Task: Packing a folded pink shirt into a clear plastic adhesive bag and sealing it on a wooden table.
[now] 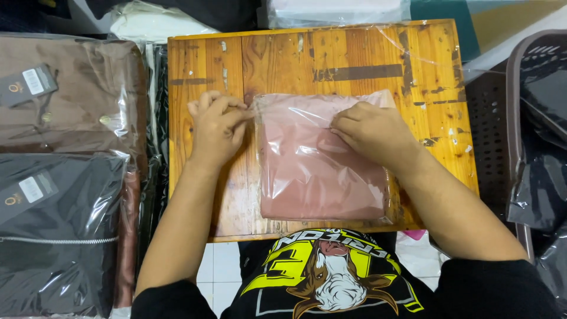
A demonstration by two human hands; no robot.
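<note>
- Wooden board (354,59): lies flat and carries the work; bagged garments are stacked to its left.
- Pink folded garment in a clear plastic bag (313,171): lies on the board's near half, between the two hands, bag mouth at the far edge.
- Right hand (372,133): rests palm-down on the bag's upper right part, fingers curled, pressing the flap (307,106).
- Left hand (215,127): sits on the board just beside the bag, fingertips pinched on its upper left corner.

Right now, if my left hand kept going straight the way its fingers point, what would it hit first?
The left hand points right, pinching the corner of the clear bag with the pink garment; beyond it, probably the right hand.
</note>
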